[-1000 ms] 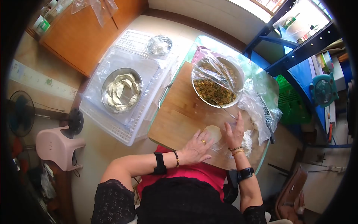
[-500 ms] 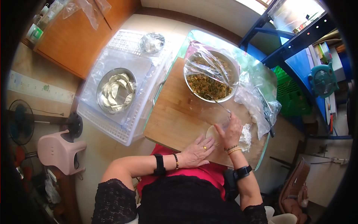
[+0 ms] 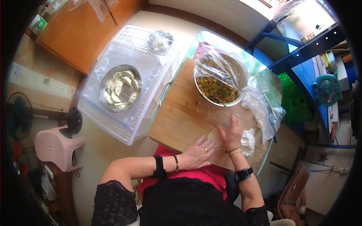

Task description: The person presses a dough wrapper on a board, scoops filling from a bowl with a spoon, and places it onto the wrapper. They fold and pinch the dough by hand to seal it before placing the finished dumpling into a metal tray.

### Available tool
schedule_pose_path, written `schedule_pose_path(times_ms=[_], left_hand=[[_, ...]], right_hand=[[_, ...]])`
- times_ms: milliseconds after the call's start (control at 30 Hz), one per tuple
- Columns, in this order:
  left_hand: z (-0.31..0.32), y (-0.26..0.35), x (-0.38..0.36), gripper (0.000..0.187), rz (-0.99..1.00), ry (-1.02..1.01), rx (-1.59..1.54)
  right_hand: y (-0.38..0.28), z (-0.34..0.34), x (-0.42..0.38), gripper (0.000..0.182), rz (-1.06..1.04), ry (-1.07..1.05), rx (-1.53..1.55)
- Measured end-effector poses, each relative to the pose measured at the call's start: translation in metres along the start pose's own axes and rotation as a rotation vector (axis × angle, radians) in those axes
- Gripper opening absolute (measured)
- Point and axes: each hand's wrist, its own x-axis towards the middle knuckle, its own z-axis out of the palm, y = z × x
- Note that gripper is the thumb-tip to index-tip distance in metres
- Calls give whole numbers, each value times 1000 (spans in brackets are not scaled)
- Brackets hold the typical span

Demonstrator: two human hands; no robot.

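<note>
My left hand (image 3: 195, 154) lies flat near the front edge of the wooden board (image 3: 181, 116), fingers stretched out. Its fingertips touch or rest beside a pale round dough wrapper (image 3: 214, 136). My right hand (image 3: 232, 132) grips the thin metal handle of a spoon (image 3: 230, 110); the spoon's far end is in the filling. That chopped brown-green filling (image 3: 217, 89) sits in a large metal bowl (image 3: 235, 103), partly covered with clear plastic wrap. The right palm hides part of the wrapper. White flour (image 3: 247, 142) is heaped right of my right hand.
Left of the board, a round metal pan (image 3: 102, 84) holds several folded dumplings (image 3: 120, 88) on a white plastic crate (image 3: 132, 132). A plastic-wrapped bowl (image 3: 159, 40) stands behind them. Crumpled plastic (image 3: 256, 101) lies at the board's right. A pink stool (image 3: 56, 148) stands far left.
The camera view has shifted slightly, so the bowl and board appear a little further right. My left hand stays nearly still; my right hand keeps hold of the spoon, hardly moved.
</note>
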Motion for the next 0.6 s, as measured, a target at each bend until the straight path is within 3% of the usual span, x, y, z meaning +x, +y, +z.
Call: schedule_pose_path(times_ms=[67, 133, 200, 300, 333, 400, 433, 533, 600], left_hand=[[-1, -1, 2, 64, -11, -8, 14], [-4, -1, 1, 64, -37, -24, 16], [-6, 0, 0, 65, -122, 47, 4], [-4, -3, -1, 66, -126, -11, 5], [-3, -4, -2, 66, -123, -18, 1], [0, -8, -4, 67, -94, 2, 3], [0, -7, -6, 67, -96, -6, 5], [-9, -10, 0, 69, -83, 18, -6], [-12, -8, 4, 70, -184, 26, -3]], right_hand=[[18, 4, 9, 76, 98, 26, 3], [16, -4, 13, 76, 212, 36, 252], [3, -21, 4, 76, 135, 8, 278], [-29, -23, -22, 75, -187, -48, 59], [-29, -17, -24, 75, -179, -51, 60], [-25, -2, -21, 73, -87, 18, -85], [-17, 2, -10, 73, 98, -46, 9], [4, 10, 12, 71, 268, 110, 149], [13, 11, 12, 71, 352, 103, 231]])
